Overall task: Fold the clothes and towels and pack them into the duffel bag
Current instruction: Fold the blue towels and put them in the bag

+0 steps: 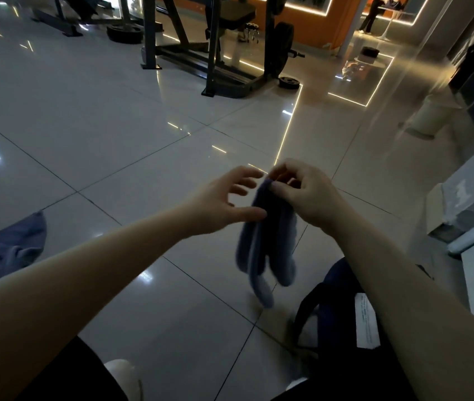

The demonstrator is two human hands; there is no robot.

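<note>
Pinching the top edge of the blue towel between thumb and forefinger, my right hand carries the whole load; the cloth hangs in loose, uneven loops above the tiled floor. My left hand is beside the towel with its fingers spread apart and gripping nothing, thumb just short of the fabric or brushing it; blur prevents a firmer finding.

Risks noted. The hold is a narrow pinch at one point, so the towel could slip out and drop to the floor. The hanging loops are unequal, so any fold made from this state would likely come out crooked unless the left hand finds a matching corner first. The lowest loop hangs near the dark strap of the duffel bag, which sits on the floor below my right forearm, and could snag there.

A second blue cloth lies crumpled on the floor at far left, well apart, not yet folded.
</note>
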